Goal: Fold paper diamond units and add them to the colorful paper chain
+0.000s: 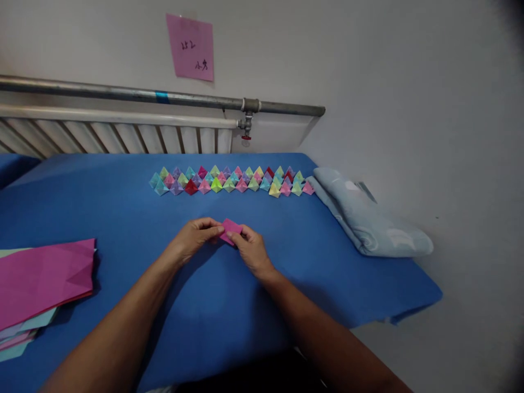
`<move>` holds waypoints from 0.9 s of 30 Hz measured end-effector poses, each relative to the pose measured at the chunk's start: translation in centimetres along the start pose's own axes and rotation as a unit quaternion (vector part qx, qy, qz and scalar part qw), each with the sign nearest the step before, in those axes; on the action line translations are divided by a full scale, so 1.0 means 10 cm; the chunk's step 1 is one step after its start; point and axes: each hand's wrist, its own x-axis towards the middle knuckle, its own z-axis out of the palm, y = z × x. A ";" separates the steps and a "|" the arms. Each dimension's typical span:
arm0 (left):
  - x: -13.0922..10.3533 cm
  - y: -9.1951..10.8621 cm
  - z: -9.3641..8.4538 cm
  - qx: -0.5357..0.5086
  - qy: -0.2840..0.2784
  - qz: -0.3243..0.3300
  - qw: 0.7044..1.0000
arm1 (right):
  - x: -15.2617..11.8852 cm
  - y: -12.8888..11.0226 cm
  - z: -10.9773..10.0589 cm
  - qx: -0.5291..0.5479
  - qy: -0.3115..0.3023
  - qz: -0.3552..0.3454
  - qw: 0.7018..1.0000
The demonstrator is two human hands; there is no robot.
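A small folded piece of magenta paper [231, 226] is pinched between my two hands, just above the blue cloth surface [172, 305]. My left hand [200, 233] grips its left corner between thumb and fingers. On the opposite side, my right hand [252, 248] presses its thumb on the near face, with fingers behind the paper. Beyond my hands stand several folded paper pieces [216, 185] in closely packed rows, coloured pink, red, green, yellow, blue and purple. The underside of the magenta paper is hidden.
A stack of coloured paper sheets [49, 275], magenta on top, lies at the left. A folded light-blue blanket [368, 224] rests at the right against the wall. Behind the surface run a white radiator [118, 136] and a metal pipe [204, 101] with a red-handled valve [246, 137].
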 end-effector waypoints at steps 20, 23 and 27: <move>0.01 -0.04 -0.05 0.079 -0.048 0.077 0.993 | -0.02 -0.01 -0.05 -0.035 -0.042 -0.021 0.998; 0.01 -0.07 -0.06 0.195 -0.031 0.169 0.966 | -0.04 -0.03 -0.08 -0.227 -0.022 -0.151 0.962; 0.04 -0.18 -0.07 0.428 0.010 0.326 0.843 | -0.05 -0.05 -0.15 -0.416 -0.008 -0.266 0.870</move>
